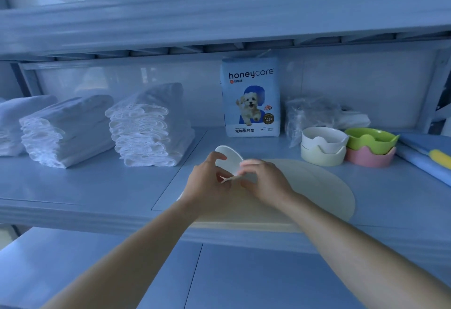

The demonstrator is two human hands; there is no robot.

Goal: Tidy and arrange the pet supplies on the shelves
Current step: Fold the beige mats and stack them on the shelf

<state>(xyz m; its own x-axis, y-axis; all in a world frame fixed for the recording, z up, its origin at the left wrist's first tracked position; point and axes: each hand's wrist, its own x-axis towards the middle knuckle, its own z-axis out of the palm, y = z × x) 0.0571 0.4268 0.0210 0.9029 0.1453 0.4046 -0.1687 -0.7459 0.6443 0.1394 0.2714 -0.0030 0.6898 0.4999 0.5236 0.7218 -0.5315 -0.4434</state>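
White oval dish (pixel 230 159) tilts on edge, pinched by curled fingers (pixel 216 155) of left hand (pixel 207 183) and right hand (pixel 264 181).

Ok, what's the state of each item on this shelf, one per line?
left hand: grips white disc
right hand: pinches its lower edge
cream mat: flat on shelf
honeycare pack: upright
white bowl: stacked on cream bowl
green bowl: stacked on pink bowl
folded pads: in piles
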